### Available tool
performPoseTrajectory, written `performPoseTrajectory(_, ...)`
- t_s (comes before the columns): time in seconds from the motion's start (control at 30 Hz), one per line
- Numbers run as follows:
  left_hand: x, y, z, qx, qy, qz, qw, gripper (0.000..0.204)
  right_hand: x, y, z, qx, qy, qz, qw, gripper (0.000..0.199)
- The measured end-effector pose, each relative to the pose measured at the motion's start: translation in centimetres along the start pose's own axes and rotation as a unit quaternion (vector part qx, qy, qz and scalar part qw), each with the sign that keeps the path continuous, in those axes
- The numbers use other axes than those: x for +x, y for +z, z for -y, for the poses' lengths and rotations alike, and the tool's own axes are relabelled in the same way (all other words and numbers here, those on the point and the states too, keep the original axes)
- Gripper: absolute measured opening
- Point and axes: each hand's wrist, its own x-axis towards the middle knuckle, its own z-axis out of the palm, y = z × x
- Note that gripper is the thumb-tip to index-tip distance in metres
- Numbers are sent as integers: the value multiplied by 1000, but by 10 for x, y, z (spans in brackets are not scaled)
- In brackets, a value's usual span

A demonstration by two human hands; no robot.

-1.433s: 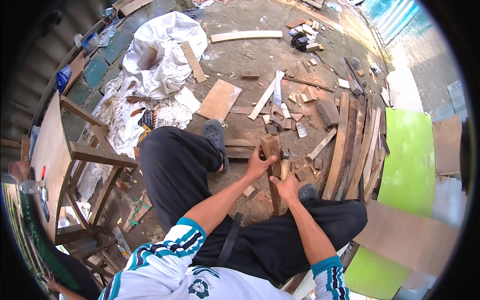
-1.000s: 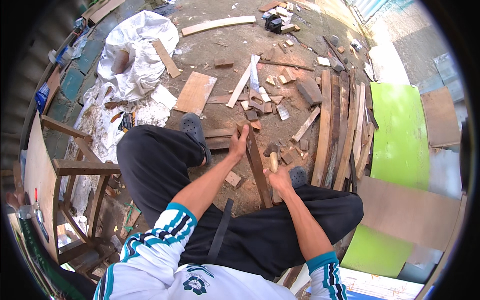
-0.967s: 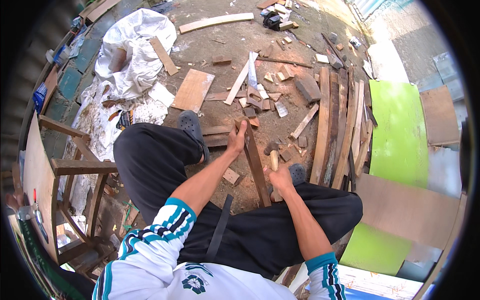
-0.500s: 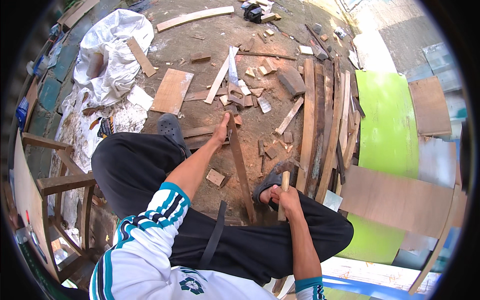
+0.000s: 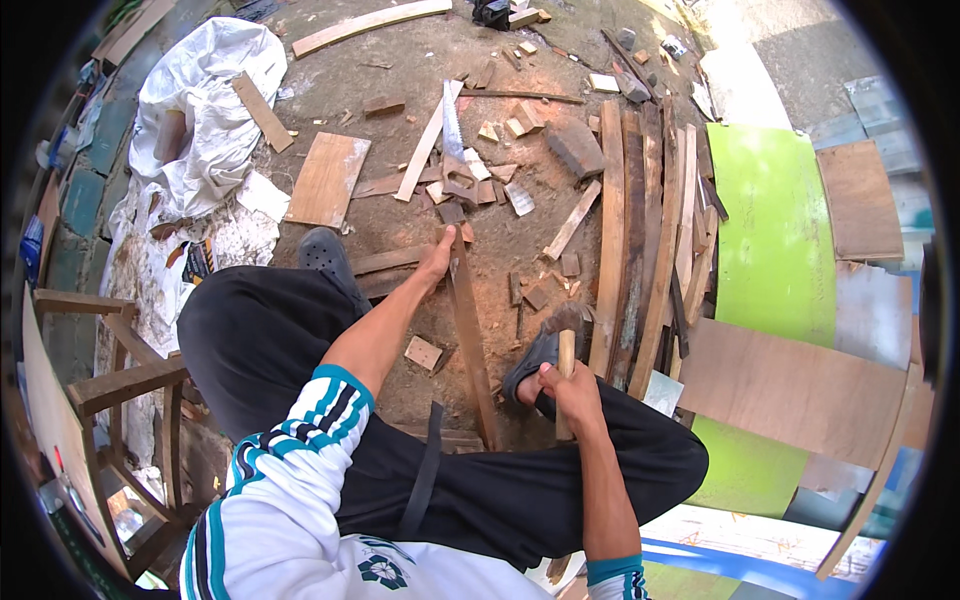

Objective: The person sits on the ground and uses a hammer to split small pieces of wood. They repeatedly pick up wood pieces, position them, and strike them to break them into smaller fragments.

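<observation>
I sit low with my knees bent, in black trousers. My left hand point(image 5: 437, 262) reaches forward and grips the far end of a long narrow wooden strip point(image 5: 472, 350). The strip runs from that hand back toward my lap, between my feet. My right hand point(image 5: 572, 388) is closed around a pale wooden handle point(image 5: 566, 348) that stands upright next to my right shoe point(image 5: 540, 352). The tool's head is hidden. The two hands are well apart.
Dirt ground is littered with wood offcuts. A handsaw point(image 5: 452, 140) lies ahead, beside a plywood board point(image 5: 327, 180). Long planks point(image 5: 640, 230) and a green panel point(image 5: 770, 230) lie to the right. A white sack point(image 5: 200, 110) and a wooden frame point(image 5: 120, 380) are at the left.
My left hand has stretched forward along the strip. My right hand has drawn back toward my right knee with the handle. The hands were close together at the strip's top before.
</observation>
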Motion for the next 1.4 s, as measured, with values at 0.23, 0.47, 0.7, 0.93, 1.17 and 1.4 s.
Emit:
performPoseTrajectory(0.23, 9, -42, 66, 315, -51, -86, 944, 64, 6, 16, 8, -38, -12, 28, 999, 20)
performPoseTrajectory(0.47, -34, -26, 86, 349, -90, -19, 932, 81, -3, 21, 14, -68, -15, 46, 997, 25)
performPoseTrajectory(0.7, -41, -22, 104, 303, -107, -55, 946, 52, -80, -28, 89, -54, 21, 44, 997, 34)
performPoseTrajectory(0.93, -51, -3, 87, 324, -23, -70, 943, 39, -117, -63, 131, -182, 54, 46, 981, 33)
performPoseTrajectory(1.17, -77, 22, 72, 445, 27, -22, 895, 43, -61, -52, 96, -209, 81, 64, 972, 37)
performPoseTrajectory(1.4, -25, 87, 82, 533, 124, 147, 824, 41, -18, -46, 70, -411, 3, 19, 911, 50)
